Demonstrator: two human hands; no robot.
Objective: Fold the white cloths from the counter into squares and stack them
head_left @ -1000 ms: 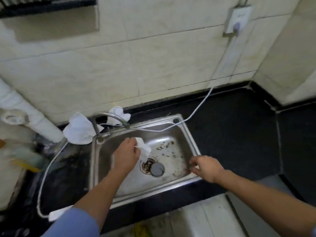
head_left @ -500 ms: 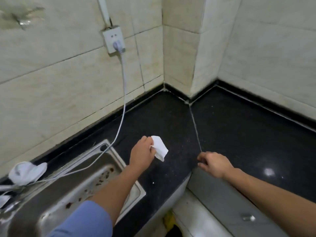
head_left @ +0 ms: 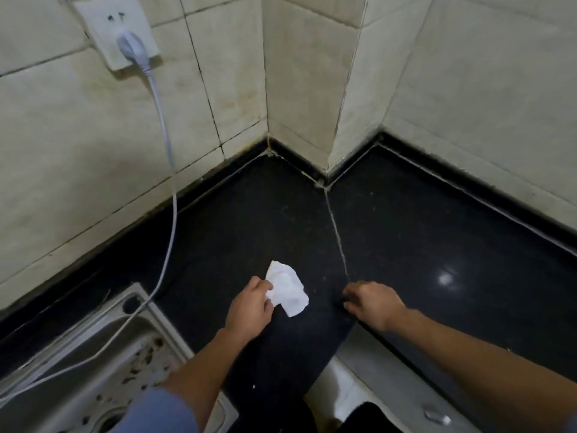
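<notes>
The left hand (head_left: 249, 304) pinches one small white cloth (head_left: 287, 289) by its left edge, thumb and fingers curled onto the fabric. The cloth is rumpled and partly doubled over rather than square, and it spreads to the right of the fingers over the black surface (head_left: 437, 245). Whether its lower corner touches the surface or hangs just above it cannot be told. The right hand (head_left: 371, 304) is apart from the cloth, to its right. It holds nothing: its fingers are loosely bent with the tips down on the near edge of the surface. It sits just beside the pale seam (head_left: 337, 232) that runs from the far corner toward the near edge. The cloth lies between the two hands, left of that seam. At the near left is a steel sink (head_left: 150, 310), its basin spotted with brown specks, and a blue sleeve (head_left: 156, 410) covers the left upper arm in front of it. A white cable (head_left: 170, 182) drops from a plug (head_left: 132, 46) in the wall socket (head_left: 93, 23) on the far left tiled wall. It crosses the surface and trails over the sink rim.
</notes>
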